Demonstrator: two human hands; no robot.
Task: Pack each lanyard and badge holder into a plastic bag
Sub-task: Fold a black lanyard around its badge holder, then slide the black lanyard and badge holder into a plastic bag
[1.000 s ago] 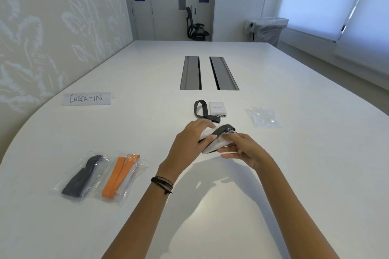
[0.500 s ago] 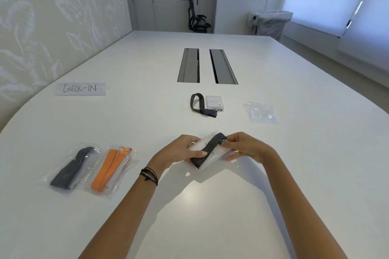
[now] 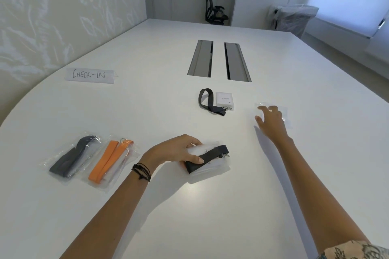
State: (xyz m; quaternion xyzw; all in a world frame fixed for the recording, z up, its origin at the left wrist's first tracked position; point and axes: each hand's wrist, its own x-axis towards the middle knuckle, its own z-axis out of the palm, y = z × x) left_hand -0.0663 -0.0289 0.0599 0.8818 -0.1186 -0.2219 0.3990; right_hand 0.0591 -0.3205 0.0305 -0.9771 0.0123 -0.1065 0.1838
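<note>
- Right hand (image 3: 271, 121) has left the bundle since half a second back. It is now out to the far right over the empty plastic bag (image 3: 284, 111), fingers spread and loose; I cannot tell whether they touch it.
- Left hand (image 3: 175, 151) alone holds the bundle near the middle of the table (image 3: 210, 216). Its thumb presses on the black lanyard (image 3: 212, 153), and its fingers curl over the far edge of the badge holder (image 3: 214, 167) beneath.
- I read the black lanyard as folded into a flat strap, long axis running near-left to far-right, metal clip at the right end.
- Badge holder looks frosted and rectangular, with small print beside the strap.
- Beyond it lie a second lanyard (image 3: 205, 101) — looped — and a white holder (image 3: 224, 100), touching.
- Two packed bags lie side by side at left: grey strap (image 3: 71, 156) and orange strap (image 3: 109, 160).
</note>
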